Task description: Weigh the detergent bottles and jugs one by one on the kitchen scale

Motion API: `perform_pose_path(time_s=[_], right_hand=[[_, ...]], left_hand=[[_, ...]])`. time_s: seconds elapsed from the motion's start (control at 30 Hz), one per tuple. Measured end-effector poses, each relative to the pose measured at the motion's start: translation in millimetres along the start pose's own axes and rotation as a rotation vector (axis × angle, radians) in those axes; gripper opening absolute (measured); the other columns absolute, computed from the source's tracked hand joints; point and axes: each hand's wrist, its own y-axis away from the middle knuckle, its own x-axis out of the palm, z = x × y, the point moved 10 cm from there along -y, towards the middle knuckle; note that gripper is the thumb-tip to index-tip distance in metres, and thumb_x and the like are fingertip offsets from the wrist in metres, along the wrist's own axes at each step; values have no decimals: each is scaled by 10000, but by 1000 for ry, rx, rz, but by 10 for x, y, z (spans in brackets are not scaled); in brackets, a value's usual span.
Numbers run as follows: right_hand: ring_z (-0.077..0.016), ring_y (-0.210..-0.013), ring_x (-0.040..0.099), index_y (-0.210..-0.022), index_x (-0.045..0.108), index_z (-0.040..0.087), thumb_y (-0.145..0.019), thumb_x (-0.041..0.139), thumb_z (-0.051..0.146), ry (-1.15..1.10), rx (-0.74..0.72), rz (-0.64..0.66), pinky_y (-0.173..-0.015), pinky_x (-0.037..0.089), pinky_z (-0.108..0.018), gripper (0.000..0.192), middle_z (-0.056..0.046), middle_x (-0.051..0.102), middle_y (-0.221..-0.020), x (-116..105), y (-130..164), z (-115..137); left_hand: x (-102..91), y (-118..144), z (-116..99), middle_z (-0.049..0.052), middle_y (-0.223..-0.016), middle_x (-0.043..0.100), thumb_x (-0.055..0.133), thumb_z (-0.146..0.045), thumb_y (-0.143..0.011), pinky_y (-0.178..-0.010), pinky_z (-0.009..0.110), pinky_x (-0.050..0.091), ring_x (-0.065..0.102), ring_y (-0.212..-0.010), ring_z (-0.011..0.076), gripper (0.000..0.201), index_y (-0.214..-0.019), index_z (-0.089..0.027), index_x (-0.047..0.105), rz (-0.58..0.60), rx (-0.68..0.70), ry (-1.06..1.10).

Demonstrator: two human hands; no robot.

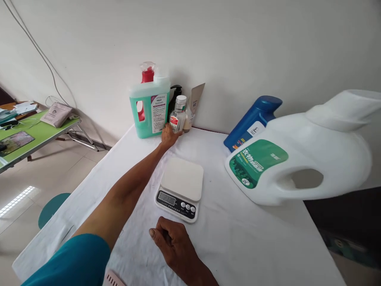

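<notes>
Head view: left hand (170, 136) is low around the small clear bottle (178, 116), grip hard to tell; right hand (176, 243) is curled; a sideways tug could bump the green jug (147, 117) just left and tip the bottle.

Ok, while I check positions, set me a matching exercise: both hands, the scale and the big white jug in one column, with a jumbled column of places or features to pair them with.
Column one
1. Left hand
2. Right hand
3. Scale
4. White jug

Column two
A. Loosely curled, on the near side of the scale
B. At the right of the view, with a green label
C. At the lower part of the small clear bottle
D. Between the two hands, with a black panel along its near edge

Pairs: 1-C, 2-A, 3-D, 4-B
</notes>
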Motion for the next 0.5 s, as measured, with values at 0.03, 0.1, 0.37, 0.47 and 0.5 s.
perform_pose_path(time_s=[0.03, 0.1, 0.37, 0.47, 0.5], right_hand=[[-89, -556, 307, -706, 387, 220, -1017, 563, 400, -8, -1, -5, -525, 250, -250, 400, 61, 367, -622, -2, -2, 5], [-90, -558, 327, -702, 402, 217, -1000, 581, 368, -14, -12, -22, -533, 260, -248, 379, 58, 389, -625, -9, -7, 18], [-93, -576, 316, -677, 371, 214, -967, 596, 356, -13, -12, -52, -556, 264, -256, 393, 57, 367, -612, -36, -38, 44], [-104, -583, 294, -686, 351, 222, -984, 572, 396, 28, -16, -44, -550, 251, -268, 409, 52, 337, -620, -31, -31, 24], [-113, -594, 317, -694, 363, 225, -985, 566, 403, 60, -43, -56, -561, 268, -273, 397, 45, 350, -633, -41, -24, 39]], left_hand=[[-49, 52, -20, 196, -1283, 667, 893, -289, -775, -1094, 451, 495, 613, -1331, 364, 553, -1185, -168, 543, 5, -2, -4], [-169, 205, -128, 208, -1338, 617, 896, -299, -762, -1135, 499, 466, 556, -1387, 384, 595, -1210, -166, 527, -12, 28, -4], [96, 1889, -1712, 129, -1251, 687, 741, -445, -918, -1024, 409, 564, 677, -1160, 256, 391, -1183, -208, 579, 494, 654, 390], [567, 2537, -2099, 183, -1465, 615, 669, -498, -948, -1120, 415, 535, 607, -1362, 304, 485, -1316, -197, 572, 835, 673, 412], [762, 2655, -2140, 209, -1504, 580, 717, -562, -887, -1075, 424, 564, 579, -1399, 347, 607, -1344, -192, 568, 901, 636, 358]])
